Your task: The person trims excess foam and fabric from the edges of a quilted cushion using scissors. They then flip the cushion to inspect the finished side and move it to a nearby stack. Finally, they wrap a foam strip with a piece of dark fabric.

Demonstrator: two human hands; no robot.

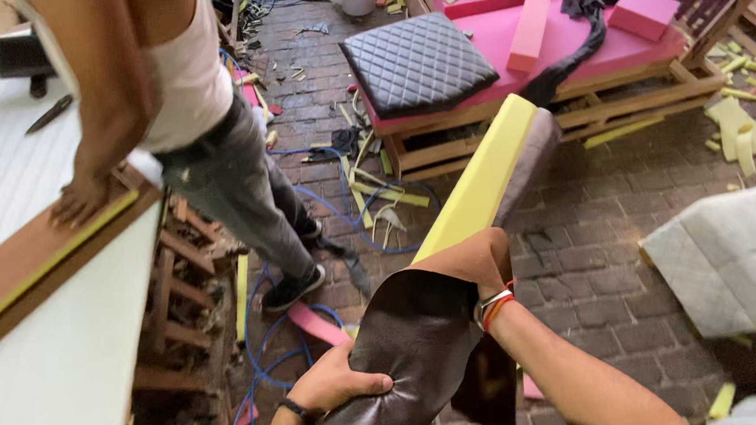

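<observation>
left hand point(338, 385) clamped on dark brown leather sheet point(415, 344), thumb on top, fingers tucked under the bunched edge. right hand mostly hidden behind the leather's folded-back tan underside; only wrist with red thread and bangle point(492, 307) visible, grip cannot tell. leather draped over the near end of a long yellow foam bar point(482, 182), which angles up and away over the brick floor point(595, 231). beside it, left: blue hose point(342, 208) looping among foam scraps. further left, another person point(210, 136) in white top and grey jeans, a hand point(79, 202) pressed flat on a wooden board point(13, 264) on a white table point(58, 373). beyond: black quilted cushion point(416, 64) on pink foam slab point(562, 32) over wooden frame. right: white quilted pad point(741, 256).
</observation>
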